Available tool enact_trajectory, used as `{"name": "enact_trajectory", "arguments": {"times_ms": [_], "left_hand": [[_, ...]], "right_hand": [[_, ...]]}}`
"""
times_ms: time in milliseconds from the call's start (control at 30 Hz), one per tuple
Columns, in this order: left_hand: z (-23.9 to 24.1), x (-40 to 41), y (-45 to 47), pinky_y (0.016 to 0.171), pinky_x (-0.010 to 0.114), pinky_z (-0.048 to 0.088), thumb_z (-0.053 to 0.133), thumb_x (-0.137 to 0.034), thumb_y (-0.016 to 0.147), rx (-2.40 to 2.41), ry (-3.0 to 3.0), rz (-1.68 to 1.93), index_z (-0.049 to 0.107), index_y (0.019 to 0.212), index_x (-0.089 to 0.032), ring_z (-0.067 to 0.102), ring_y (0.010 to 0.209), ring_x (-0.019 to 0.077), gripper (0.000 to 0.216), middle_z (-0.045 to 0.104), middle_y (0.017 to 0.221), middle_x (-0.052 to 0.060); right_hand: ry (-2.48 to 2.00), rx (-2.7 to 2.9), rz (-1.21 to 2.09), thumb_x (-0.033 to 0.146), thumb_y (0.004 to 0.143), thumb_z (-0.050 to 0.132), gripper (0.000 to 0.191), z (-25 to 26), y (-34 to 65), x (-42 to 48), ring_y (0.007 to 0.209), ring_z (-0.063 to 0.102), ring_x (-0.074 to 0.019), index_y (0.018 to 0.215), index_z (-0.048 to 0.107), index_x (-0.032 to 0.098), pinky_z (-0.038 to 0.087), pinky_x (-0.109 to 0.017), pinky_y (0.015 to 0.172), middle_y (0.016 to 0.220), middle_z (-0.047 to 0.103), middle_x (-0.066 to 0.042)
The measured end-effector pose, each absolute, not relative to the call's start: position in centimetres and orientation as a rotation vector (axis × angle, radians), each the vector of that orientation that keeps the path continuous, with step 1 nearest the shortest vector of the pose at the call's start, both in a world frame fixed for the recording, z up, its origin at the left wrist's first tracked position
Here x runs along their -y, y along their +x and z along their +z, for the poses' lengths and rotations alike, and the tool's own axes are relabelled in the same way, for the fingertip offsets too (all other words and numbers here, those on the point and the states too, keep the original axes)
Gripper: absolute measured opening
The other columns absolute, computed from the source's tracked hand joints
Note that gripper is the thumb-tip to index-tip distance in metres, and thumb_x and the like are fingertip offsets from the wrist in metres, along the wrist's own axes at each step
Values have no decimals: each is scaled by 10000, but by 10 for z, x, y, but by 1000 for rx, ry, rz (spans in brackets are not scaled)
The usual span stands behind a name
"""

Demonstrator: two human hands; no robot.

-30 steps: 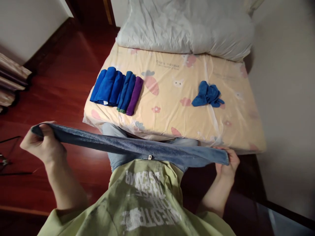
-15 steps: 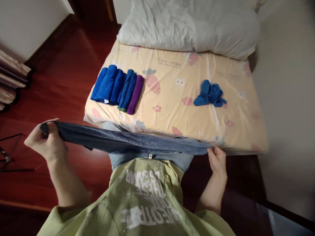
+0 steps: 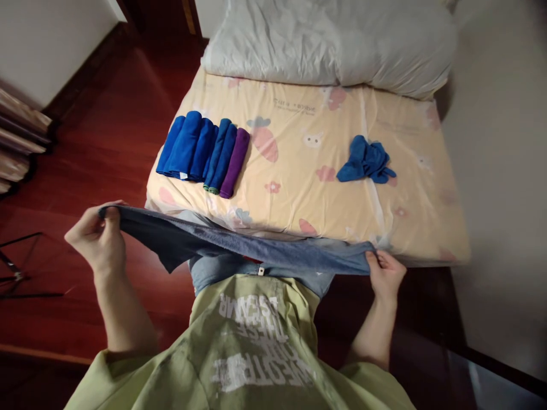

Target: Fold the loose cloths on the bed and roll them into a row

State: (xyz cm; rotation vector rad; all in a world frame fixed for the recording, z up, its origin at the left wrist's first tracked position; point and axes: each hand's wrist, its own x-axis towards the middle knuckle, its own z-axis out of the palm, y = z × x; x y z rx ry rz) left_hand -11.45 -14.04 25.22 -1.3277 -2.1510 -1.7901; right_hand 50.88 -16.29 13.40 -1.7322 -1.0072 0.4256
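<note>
I see the long grey-blue plush cloth held side to side before the yellow patterned bed, long axis roughly along its near edge; the left hand pinches one end, the right hand the other.

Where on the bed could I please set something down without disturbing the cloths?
The widest bare patch of bed lies between the purple roll and the crumpled blue cloth, with a narrower one right of that cloth. The left side is crowded by blue rolls, the near edge by the stretched cloth.
</note>
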Motion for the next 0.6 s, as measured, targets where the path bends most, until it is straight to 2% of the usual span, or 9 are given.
{"name": "enact_trajectory", "arguments": {"times_ms": [67,133,200,233,333,433,533,600], "left_hand": [[255,140,-113,691,291,485,725,-445,811,2145,-1334,-1752,723,743,-166,612,787,158,287,636,796,35],[257,141,-113,594,264,400,764,-413,778,2175,-1286,-1693,681,659,-176,522,689,122,277,512,683,-5],[257,142,-114,537,243,306,780,-398,748,2256,-1213,-1691,692,652,-165,396,580,86,267,395,579,-48],[257,143,-114,530,232,289,789,-393,729,2305,-1175,-1706,719,680,-154,363,553,73,254,384,548,-62],[257,144,-110,534,217,341,821,-369,671,2461,-1117,-1689,786,788,-133,431,543,77,266,511,540,-57],[260,144,-102,465,207,318,816,-368,693,2576,-1217,-1617,761,716,-132,425,483,79,243,514,498,-41],[266,140,-91,384,211,284,784,-394,754,2653,-1329,-1840,703,652,-139,400,383,83,286,458,432,-41],[270,135,-84,366,220,336,789,-389,752,2661,-1359,-2151,714,692,-135,500,389,120,271,546,476,-8]], "right_hand": [[-1746,981,331,498,694,795,378,137,514,161,604,530,-135,746,662,148,464,-291,612,662,573,9],[-1716,942,143,493,743,737,351,142,521,158,629,516,-132,702,628,162,444,-291,600,696,547,5],[-1694,953,-22,459,728,740,323,147,528,155,671,518,-137,665,619,167,425,-297,599,746,545,-8],[-1699,957,-63,441,713,753,307,149,531,154,668,512,-137,658,626,167,416,-300,593,740,543,-7],[-1734,843,-8,431,701,766,296,156,539,156,529,432,-112,654,619,179,374,-298,516,582,486,36],[-1671,756,151,438,705,762,336,165,542,158,402,388,-104,617,540,203,337,-279,430,450,430,63],[-1580,741,226,448,695,760,367,175,544,155,335,433,-136,609,479,228,433,-310,410,392,414,70],[-1547,694,240,477,670,758,384,181,548,152,369,521,-173,629,460,237,500,-341,432,420,470,52]]}}
